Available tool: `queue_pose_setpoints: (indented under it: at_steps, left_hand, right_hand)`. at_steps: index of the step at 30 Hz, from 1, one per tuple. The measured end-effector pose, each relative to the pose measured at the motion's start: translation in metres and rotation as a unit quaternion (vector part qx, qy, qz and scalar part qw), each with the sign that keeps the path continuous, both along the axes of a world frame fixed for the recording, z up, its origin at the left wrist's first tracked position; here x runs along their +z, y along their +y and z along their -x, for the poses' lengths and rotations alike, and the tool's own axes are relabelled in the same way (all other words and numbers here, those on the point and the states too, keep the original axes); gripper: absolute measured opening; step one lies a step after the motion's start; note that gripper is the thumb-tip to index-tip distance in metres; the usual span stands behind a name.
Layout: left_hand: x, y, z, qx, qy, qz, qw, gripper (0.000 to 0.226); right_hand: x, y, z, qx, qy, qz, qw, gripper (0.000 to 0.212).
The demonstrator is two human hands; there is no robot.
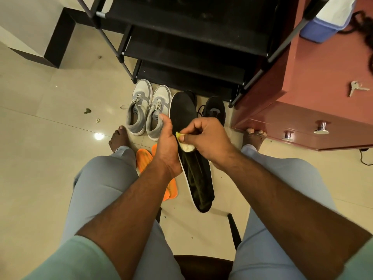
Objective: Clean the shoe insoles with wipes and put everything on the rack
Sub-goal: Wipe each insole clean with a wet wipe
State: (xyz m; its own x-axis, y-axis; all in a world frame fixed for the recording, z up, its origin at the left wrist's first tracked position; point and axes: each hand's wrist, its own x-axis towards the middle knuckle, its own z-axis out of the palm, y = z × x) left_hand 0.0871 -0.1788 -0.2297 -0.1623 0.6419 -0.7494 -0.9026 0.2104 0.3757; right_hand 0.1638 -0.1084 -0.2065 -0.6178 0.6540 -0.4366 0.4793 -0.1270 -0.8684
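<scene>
My left hand grips a long black insole with a white rim along its left edge, holding it up in front of me. My right hand pinches a small yellowish wipe and presses it on the middle of that insole. Two orange insoles lie on the floor under my left forearm, partly hidden. A pair of grey sneakers stands on the floor before the black shoe rack. A black sneaker sits to the right, and another black one is mostly hidden behind the insole.
A reddish-brown drawer chest stands on the right with keys and a blue box on top. Scraps of litter lie on the tiled floor at left. I sit on a dark chair, bare feet on the floor.
</scene>
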Motion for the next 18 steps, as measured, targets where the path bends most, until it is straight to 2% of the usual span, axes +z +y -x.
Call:
queue_pose_setpoints:
  at_steps: [3,4,6,10,13,15,18]
  left_hand:
    - [-0.003,0.001,-0.003,-0.017,-0.003,-0.011,1.000,0.086]
    - [-0.005,0.001,-0.003,-0.025,-0.002,-0.014,1.000,0.086]
    - [-0.005,0.001,-0.003,-0.021,0.000,-0.008,1.000,0.086]
    - [-0.003,0.001,0.001,0.004,-0.007,-0.004,1.000,0.090]
    - [-0.003,0.001,-0.003,-0.012,-0.002,-0.007,1.000,0.088]
    - [-0.004,0.002,-0.005,-0.030,0.000,-0.017,0.999,0.085]
    - [-0.005,0.002,-0.006,-0.035,0.005,-0.020,0.999,0.083]
  right_hand:
    - [-0.011,0.017,-0.001,-0.005,-0.083,-0.133,0.988,0.019]
    - [-0.012,0.021,0.000,-0.021,-0.097,-0.146,0.984,0.020]
    - [-0.013,0.020,0.003,-0.043,-0.088,-0.130,0.987,0.018]
    - [0.001,-0.001,0.008,-0.010,0.030,-0.024,0.999,0.014]
    - [-0.006,0.008,0.004,0.002,-0.022,-0.101,0.995,0.012]
    - [-0.013,0.021,0.001,-0.031,-0.071,-0.152,0.985,0.010]
    - [-0.014,0.024,0.003,-0.094,-0.051,-0.130,0.986,0.010]
